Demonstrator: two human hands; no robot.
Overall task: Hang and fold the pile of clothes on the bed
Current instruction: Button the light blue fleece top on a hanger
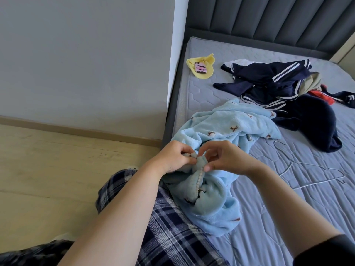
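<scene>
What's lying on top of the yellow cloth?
A pink-cased phone lies on the yellow cloth; the part of the cloth beneath it is hidden.

Pink-cased phone [200, 67] lying flat; grey wall [76, 54]; pale wooden floor [48, 169]; padded grey headboard [269, 22].

red garment [326, 97] half buried, headboard [269, 20] cropped

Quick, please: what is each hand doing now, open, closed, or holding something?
Left hand: closed, pinching the trimmed edge of the light blue fleece garment.
Right hand: closed, pinching the same edge of that garment.
</scene>
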